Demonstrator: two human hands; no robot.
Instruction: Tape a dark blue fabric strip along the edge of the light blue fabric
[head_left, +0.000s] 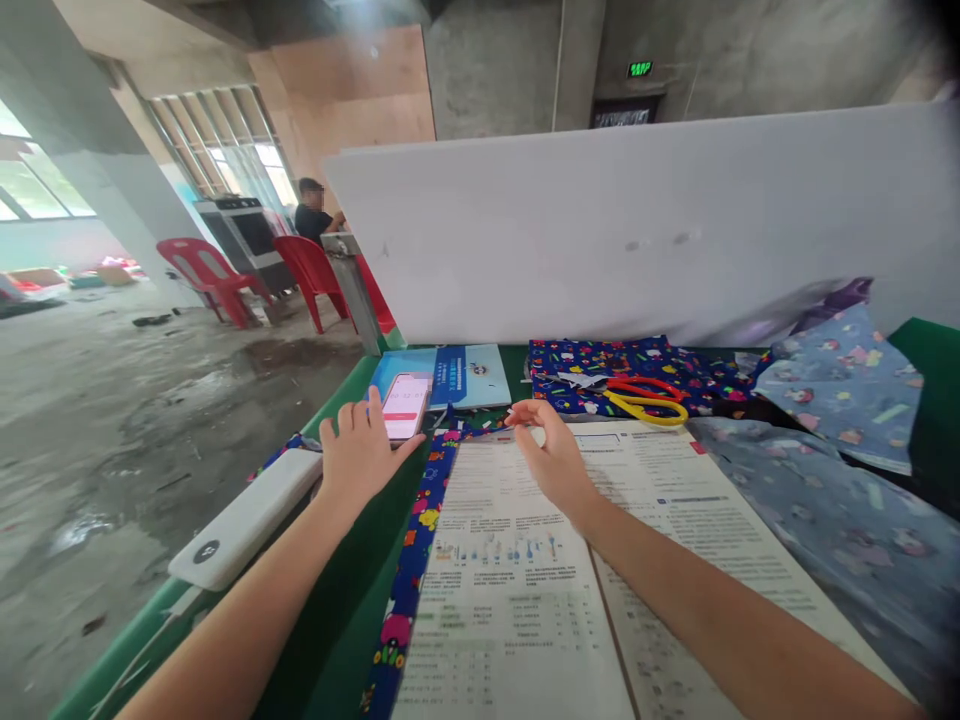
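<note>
My left hand [361,450] has its fingers spread beside a phone [407,405], whose lit screen shows a timer-like number. Its index finger and thumb lie along the phone's near left edges. My right hand [551,450] is over the top of an open book [517,590], thumb and fingers pinched together. A tiny white bit shows at those fingertips, too small to name. Dark blue patterned fabric [420,520] lines the book's left edge, and a narrow strip of it runs along the top edge toward my right fingers.
Yellow-handled scissors [646,408] and red-handled scissors [645,385] lie on folded patterned fabric [600,355]. A blue booklet [469,375] lies behind the phone. A white power bank [247,520] sits at the green table's left edge. Grey-blue printed sheets [847,390] spread right. A white board [637,230] stands behind.
</note>
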